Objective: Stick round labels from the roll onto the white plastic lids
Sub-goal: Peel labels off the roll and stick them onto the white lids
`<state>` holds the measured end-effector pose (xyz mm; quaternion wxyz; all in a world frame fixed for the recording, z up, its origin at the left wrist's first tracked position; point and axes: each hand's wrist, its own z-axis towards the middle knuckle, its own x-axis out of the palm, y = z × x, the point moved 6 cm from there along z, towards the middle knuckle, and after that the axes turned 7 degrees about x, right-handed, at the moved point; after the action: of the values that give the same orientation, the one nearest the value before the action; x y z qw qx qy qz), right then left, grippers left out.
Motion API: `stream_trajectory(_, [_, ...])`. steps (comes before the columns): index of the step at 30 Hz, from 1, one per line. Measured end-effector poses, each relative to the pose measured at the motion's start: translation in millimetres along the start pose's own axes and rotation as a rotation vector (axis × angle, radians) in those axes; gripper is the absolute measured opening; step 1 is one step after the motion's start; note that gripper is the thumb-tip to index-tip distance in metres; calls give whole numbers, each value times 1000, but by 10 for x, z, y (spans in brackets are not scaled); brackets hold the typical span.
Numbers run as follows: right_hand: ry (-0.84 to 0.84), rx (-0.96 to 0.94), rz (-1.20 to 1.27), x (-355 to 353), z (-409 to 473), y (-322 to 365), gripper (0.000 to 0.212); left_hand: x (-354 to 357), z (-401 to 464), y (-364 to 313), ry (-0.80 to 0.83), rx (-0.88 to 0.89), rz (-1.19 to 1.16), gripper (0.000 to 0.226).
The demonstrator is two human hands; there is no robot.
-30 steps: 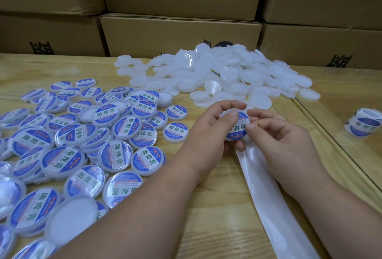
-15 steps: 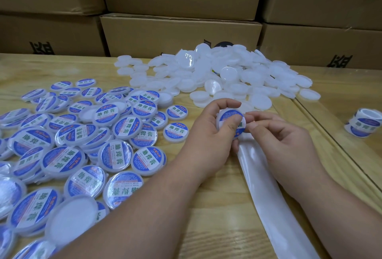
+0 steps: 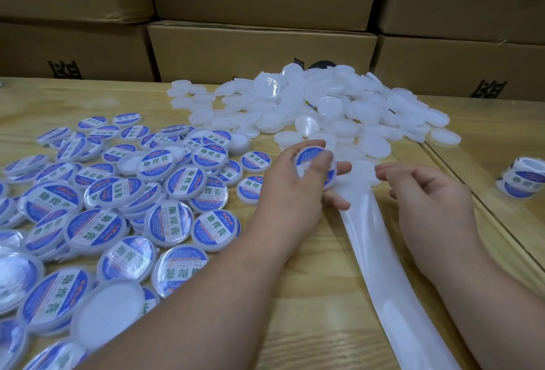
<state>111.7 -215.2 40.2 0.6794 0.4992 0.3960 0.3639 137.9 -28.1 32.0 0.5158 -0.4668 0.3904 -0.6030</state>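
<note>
Lid [image 3: 315, 166], round and white with its blue label on, sat at the centre of the frame, pinched in your left hand [image 3: 290, 189]; your thumb lay across the label face and your fingers curled behind the rim. Your right hand [image 3: 427, 192], just right of it and apart from it, held nothing, its fingers loosely curled above the table.

Progress, as judged from the layout: one more lid appeared finished and ready to join the others. The labelled lids [image 3: 97, 192] you had spread over the left half of the frame, many overlapping, with a few lying face down and showing plain white. The bare lids [image 3: 324, 107] were heaped at the upper centre, a large pile reaching toward the upper right. Much of the job therefore seemed left; which group was larger could not be counted with confidence.

The backing strip [image 3: 380, 266], white and glossy, ran from under your hands down to the lower right edge; no labels showed on the length in view. The label roll [image 3: 522, 178] stood at the right edge, well apart from both hands, with blue labels on its outer turn.

Containers: the cardboard boxes [image 3: 259, 51] were stacked along the top of the frame behind the wooden table [image 3: 295, 310]. All were shut, so their contents could not be told.
</note>
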Motion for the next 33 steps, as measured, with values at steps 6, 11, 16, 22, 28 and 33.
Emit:
stream_trajectory(6, [20, 5, -3, 8, 4, -6, 21, -144, 5, 76, -241, -28, -62, 29])
stream_trajectory(11, [17, 28, -15, 0, -8, -2, 22, -281, 37, 57, -416, -6, -186, 24])
stream_trajectory(16, [16, 39, -23, 2, -9, 4, 22, -612, 32, 33, -724, 31, -264, 51])
stream_trajectory(22, [17, 52, -12, 8, 3, -18, 22, -637, 22, 22, -730, 4, -277, 61])
stream_trajectory(28, [2, 56, -60, -8, 24, -44, 21, -603, 26, -10, -631, 22, -147, 57])
stream_trajectory(33, [76, -4, -409, 23, 132, -101, 26, -499, 37, -25, -523, 130, -49, 44])
